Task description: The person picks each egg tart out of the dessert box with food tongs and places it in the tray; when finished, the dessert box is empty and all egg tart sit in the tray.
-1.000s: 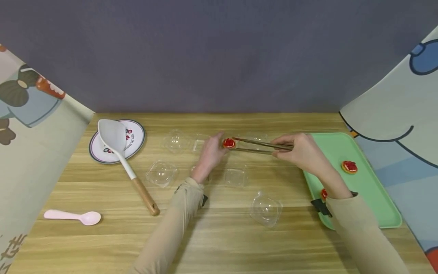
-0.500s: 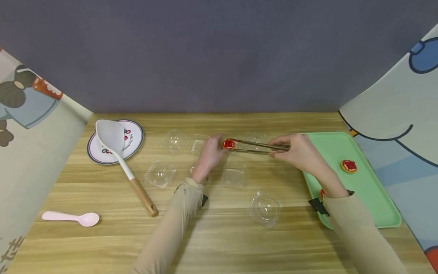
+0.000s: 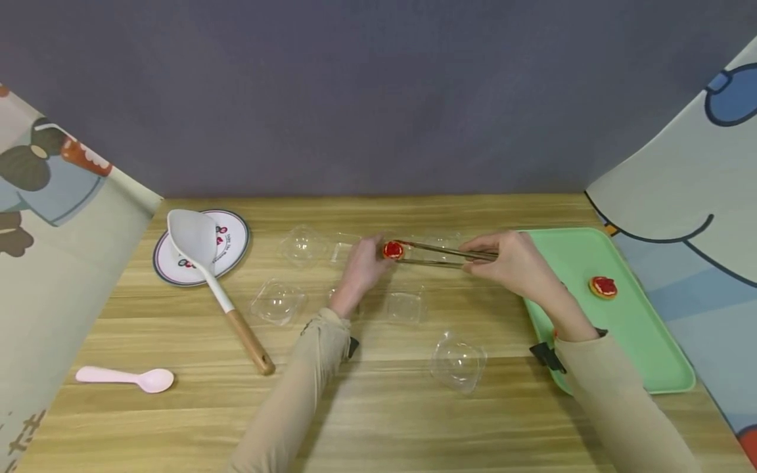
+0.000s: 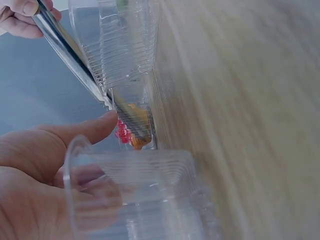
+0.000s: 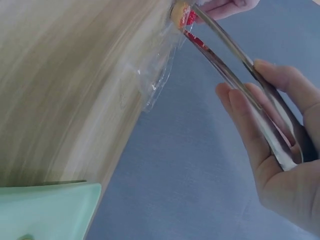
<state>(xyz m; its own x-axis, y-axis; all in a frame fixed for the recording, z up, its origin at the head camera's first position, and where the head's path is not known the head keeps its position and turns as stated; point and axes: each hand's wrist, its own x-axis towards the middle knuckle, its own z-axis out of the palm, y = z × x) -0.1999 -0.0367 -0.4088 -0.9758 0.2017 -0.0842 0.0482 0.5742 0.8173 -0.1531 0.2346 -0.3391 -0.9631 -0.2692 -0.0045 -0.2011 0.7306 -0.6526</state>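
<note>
A small tart with red topping (image 3: 393, 249) sits inside a clear plastic box (image 4: 120, 100) near the middle of the table. My right hand (image 3: 511, 259) holds metal tongs (image 3: 440, 248). Their tips are spread beside the tart, and one has a red smear in the right wrist view. My left hand (image 3: 362, 268) is at that box's left side. Its thumb (image 4: 97, 129) touches the wall by the tart, and its fingers show through another clear box (image 4: 145, 195) in the left wrist view. More boxes, such as this clear one (image 3: 405, 305), stand close around.
A green tray (image 3: 639, 348) at the right bears another red-topped tart (image 3: 603, 287); one more is mostly hidden by my right sleeve. Clear domed lids (image 3: 458, 361) lie about. At the left are a spatula (image 3: 221, 289) on a plate (image 3: 233, 246) and a pink spoon (image 3: 127, 378).
The tongs and right hand have shifted slightly left, bringing the upper tip closer to the tart. My left hand stays by the box, almost still.
</note>
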